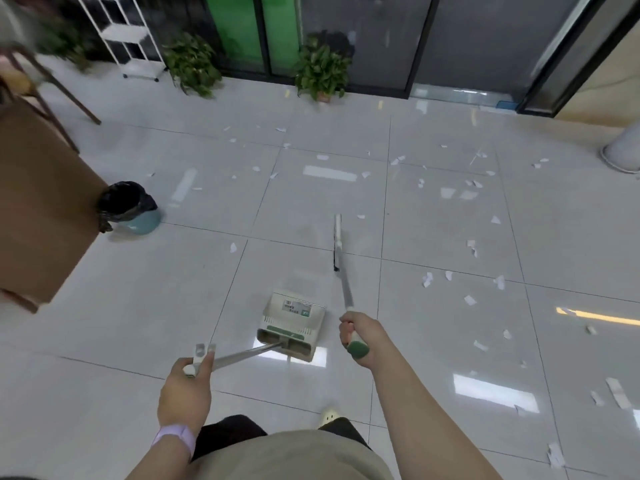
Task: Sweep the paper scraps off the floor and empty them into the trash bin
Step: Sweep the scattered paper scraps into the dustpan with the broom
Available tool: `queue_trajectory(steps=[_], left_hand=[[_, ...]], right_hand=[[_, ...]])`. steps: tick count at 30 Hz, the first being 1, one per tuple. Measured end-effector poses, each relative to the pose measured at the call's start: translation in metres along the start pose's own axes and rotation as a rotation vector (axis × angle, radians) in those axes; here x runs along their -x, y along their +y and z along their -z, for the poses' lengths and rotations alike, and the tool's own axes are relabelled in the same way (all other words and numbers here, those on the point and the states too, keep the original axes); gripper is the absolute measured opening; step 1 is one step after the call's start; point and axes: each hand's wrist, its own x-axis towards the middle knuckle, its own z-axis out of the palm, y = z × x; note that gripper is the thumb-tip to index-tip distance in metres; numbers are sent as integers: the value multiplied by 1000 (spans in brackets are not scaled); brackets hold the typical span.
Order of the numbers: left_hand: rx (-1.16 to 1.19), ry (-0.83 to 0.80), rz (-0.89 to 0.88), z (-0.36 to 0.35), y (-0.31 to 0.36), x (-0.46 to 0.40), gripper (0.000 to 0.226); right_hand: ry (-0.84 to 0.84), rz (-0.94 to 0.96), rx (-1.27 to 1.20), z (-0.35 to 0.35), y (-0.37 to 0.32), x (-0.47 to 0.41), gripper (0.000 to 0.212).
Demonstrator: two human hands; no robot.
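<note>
My left hand (pixel 185 389) grips the white handle end of a long-handled dustpan (pixel 294 327), whose beige pan hangs just above the tiles in front of me. My right hand (pixel 356 332) holds the green-capped handle of a broom (pixel 341 265); its metal shaft runs forward to the floor, and its head looks thin from this angle. White paper scraps (pixel 427 279) lie scattered over the glossy tiled floor (pixel 173 306), mostly ahead and to the right. A small round trash bin (pixel 130 206) lined with a black bag stands on the floor at the left.
A brown table (pixel 38 209) juts in at the left beside the bin, with a chair (pixel 52 84) behind it. Potted plants (pixel 322 72), a white wire rack (pixel 128 36) and glass doors line the far wall. A white column base (pixel 623 150) stands at the right edge.
</note>
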Motion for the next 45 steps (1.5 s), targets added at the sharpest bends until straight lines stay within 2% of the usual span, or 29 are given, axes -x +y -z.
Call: queue_trajectory(steps=[8, 13, 17, 23, 26, 30, 36, 41, 45], left_hand=[[-17, 70, 99, 42, -16, -68, 45], [-57, 110, 137, 89, -27, -150, 37], [8, 173, 195, 125, -31, -207, 39], [106, 246, 309, 159, -48, -256, 48], [135, 285, 357, 170, -46, -272, 51], [129, 297, 398, 167, -35, -289, 47], [84, 255, 395, 139, 0, -310, 39], [-2, 179, 376, 94, 52, -332, 51], [-84, 57, 261, 48, 102, -348, 52]], right_hand=[[-177, -92, 219, -143, -1, -23, 23], [-223, -183, 264, -248, 10, -51, 14], [-253, -240, 320, -328, 23, -70, 16], [-288, -329, 314, -408, 31, -93, 17], [-279, -354, 232, -435, 24, -107, 18], [-281, -414, 116, -449, 7, -131, 19], [-196, -401, -87, -417, -54, -175, 16], [-86, -282, -67, -392, -127, -188, 16], [67, -189, -2, -349, -171, -203, 12]])
